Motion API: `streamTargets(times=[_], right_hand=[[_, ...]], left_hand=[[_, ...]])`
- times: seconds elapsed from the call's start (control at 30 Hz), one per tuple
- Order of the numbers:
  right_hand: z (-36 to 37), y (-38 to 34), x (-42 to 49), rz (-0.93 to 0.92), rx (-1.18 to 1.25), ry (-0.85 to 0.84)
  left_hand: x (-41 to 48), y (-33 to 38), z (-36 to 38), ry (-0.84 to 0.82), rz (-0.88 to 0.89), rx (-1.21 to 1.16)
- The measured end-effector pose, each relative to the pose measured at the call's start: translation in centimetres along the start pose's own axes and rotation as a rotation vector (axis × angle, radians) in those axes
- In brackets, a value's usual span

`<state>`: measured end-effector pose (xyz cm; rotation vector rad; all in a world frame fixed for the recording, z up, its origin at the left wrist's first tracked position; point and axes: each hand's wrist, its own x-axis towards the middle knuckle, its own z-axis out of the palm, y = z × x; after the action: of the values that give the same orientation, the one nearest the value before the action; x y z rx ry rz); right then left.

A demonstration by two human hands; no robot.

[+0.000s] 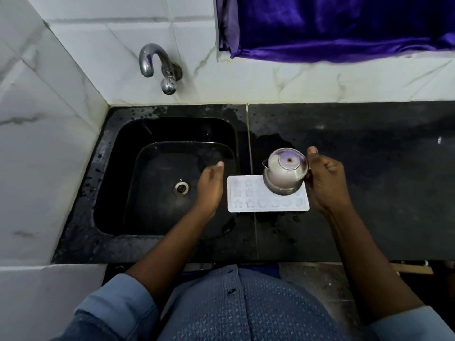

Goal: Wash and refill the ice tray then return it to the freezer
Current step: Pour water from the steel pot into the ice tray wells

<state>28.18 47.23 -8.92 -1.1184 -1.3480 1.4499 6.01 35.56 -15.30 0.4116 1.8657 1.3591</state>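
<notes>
Nearest the lens is a blue patterned shirt (pixel 246 306) with pale cuffs. Both bare forearms reach forward from it toward a black sink (pixel 115 183) sunk into a dark stone tabletop (pixel 369 193). Just right of the sink, the white ice tray (pixel 246 201) lies flat on the tabletop, its long side running away from the sink's right rim. Star-shaped and rounded moulds show in its rows, though whether they hold water cannot be told. The left grip (pixel 209 187) hangs above the sink's right rim, just beside the tray's sink-side end, fingers loosely bent and holding nothing; whether it touches the tray is unclear. The right grip (pixel 325 183), further right of the sink, clasps a small steel jug (pixel 283 173) at its side away from the sink, thumb raised. It holds the jug over the tray's end farthest from the sink, spout turned toward the sink. Wet patches darken the tabletop around the tray and along the sink's rim. On the sink's floor sits a metal drain (pixel 181 188). A curved steel tap (pixel 157 65) juts from the white tiled wall behind the sink, and behind and right of the sink a purple cloth (pixel 344 25) hangs against that wall.
</notes>
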Motion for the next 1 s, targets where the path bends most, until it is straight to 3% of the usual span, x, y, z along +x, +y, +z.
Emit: streamTargets(times=[0.13,0.2,0.63,1.0], right_hand=[[-1.3,0.1,0.0,0.021,0.071,0.024],[-2.0,0.0,0.0,0.017,0.108,0.045],[-3.1,-0.5,-0.1,0.030,0.154,0.095],[-0.5,-0.8,0.8,0.061,0.239,0.028]], left_hand=[[2.5,-3.3,0.2,-0.084,-0.391,0.086],[2.9,-4.1,0.6,-0.132,-0.455,0.029],[2.8,-4.3,0.7,-0.246,-0.520,-0.156],[1.5,-3.9,-2.3,-0.286,-0.424,-0.366]])
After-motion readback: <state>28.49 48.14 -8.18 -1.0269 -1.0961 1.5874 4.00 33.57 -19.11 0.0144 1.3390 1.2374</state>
